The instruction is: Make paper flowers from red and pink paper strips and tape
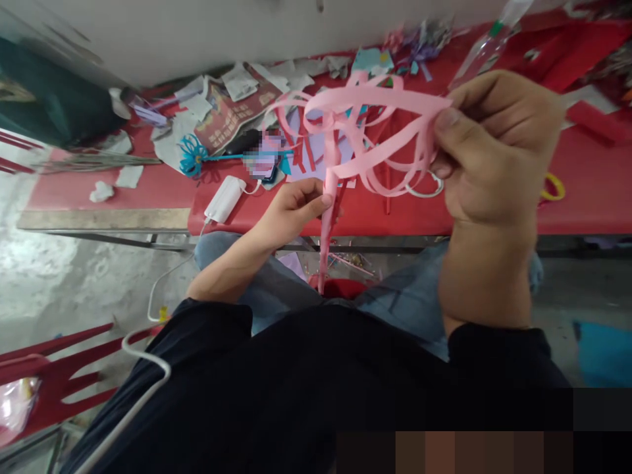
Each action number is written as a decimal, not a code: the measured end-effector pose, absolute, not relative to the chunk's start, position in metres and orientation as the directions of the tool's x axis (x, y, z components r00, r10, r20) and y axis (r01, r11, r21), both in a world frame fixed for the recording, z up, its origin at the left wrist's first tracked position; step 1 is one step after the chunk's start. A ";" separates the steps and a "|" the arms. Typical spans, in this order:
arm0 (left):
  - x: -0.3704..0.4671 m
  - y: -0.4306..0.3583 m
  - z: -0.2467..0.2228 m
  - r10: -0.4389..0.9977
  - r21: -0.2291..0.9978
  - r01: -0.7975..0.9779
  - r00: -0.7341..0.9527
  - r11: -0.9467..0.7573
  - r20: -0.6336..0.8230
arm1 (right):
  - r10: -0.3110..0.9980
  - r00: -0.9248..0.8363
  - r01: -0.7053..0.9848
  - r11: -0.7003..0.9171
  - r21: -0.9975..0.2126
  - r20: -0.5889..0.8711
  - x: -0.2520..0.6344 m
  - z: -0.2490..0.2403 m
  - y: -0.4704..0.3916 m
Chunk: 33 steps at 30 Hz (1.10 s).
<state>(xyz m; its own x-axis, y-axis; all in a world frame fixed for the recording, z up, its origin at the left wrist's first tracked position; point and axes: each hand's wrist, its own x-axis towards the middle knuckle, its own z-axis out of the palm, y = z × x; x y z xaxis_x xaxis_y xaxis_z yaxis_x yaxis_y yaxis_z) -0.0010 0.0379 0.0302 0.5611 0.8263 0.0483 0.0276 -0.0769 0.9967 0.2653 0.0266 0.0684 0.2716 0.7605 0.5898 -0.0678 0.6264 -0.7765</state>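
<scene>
A pink paper flower (380, 99) with looped strip petals is held up over the front of the red table. My left hand (301, 207) pinches its pink-wrapped stem (326, 230) between thumb and finger, just under the loops. The stem hangs down toward my lap. At the right, my right hand (503, 145) is closed on the ends of the pink paper strips, pulling some of them out sideways from the flower head. Part of the strips is hidden behind its fingers.
On the red table (162, 191) lie a blue looped paper flower (192, 157), a white power bank (226, 199) with a cable, paper scraps and newspaper (232, 112). A clear bottle (486, 52) is at the back right, a yellow ring (553, 187) nearer. A red chair (74, 375) stands left.
</scene>
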 end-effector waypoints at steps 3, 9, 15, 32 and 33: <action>0.002 0.038 0.021 0.822 0.998 0.016 0.567 0.056 -0.055 | 0.762 0.276 -0.060 0.622 -0.781 0.586 0.264 0.061 0.032; 0.001 0.042 0.001 0.863 0.995 -0.016 0.499 0.098 -0.077 | 0.790 0.300 0.072 0.540 -0.838 0.535 0.265 0.056 0.037; 0.003 0.043 -0.006 0.846 0.993 -0.046 0.529 0.108 -0.068 | 0.781 0.287 -0.049 0.591 -0.806 0.555 0.266 0.049 0.045; -0.004 0.046 -0.041 0.827 0.985 -0.156 0.544 -0.071 0.146 | 0.839 0.183 0.147 0.491 -0.858 0.512 0.275 0.047 0.034; -0.005 0.047 -0.042 0.825 0.985 -0.156 0.547 -0.068 0.143 | 0.841 0.177 0.149 0.490 -0.859 0.511 0.275 0.047 0.034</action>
